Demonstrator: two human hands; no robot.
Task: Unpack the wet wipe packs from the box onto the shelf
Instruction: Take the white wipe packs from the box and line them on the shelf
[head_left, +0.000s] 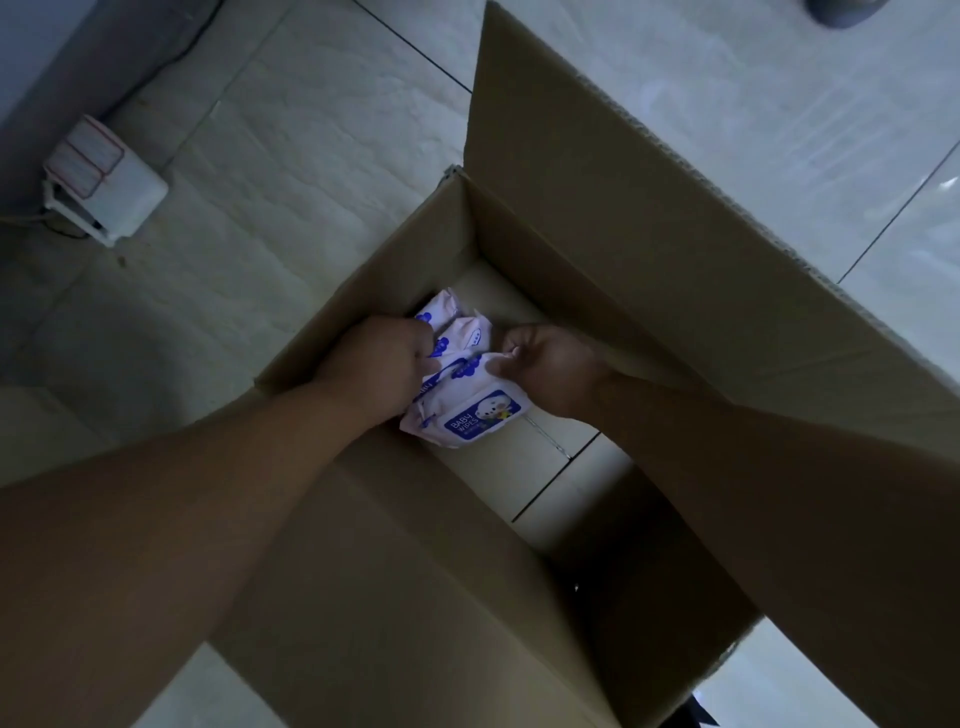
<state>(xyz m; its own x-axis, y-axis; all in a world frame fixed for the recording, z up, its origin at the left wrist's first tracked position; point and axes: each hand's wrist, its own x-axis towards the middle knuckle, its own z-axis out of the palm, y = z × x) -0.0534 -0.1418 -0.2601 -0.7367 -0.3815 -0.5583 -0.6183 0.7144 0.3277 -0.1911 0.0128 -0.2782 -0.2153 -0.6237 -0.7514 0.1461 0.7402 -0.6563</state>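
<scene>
Two bare forearms reached down into a deep, open brown cardboard box (623, 249) standing on pale floor tiles (311, 156). Inside, the left hand (382, 364) curled round one side of a bunch of white soft-plastic wet wipe packs with blue labels (470, 410), while the right hand (550, 364) pinched the opposite edge. This looked like the lifting-out step; next, the bunch would need raising clear of the walls and carrying to the shelf, which was out of view. Dim light hid how many packs there were. Farther off, a white boxy device (106, 182) sat by a grey wall (31, 78).
</scene>
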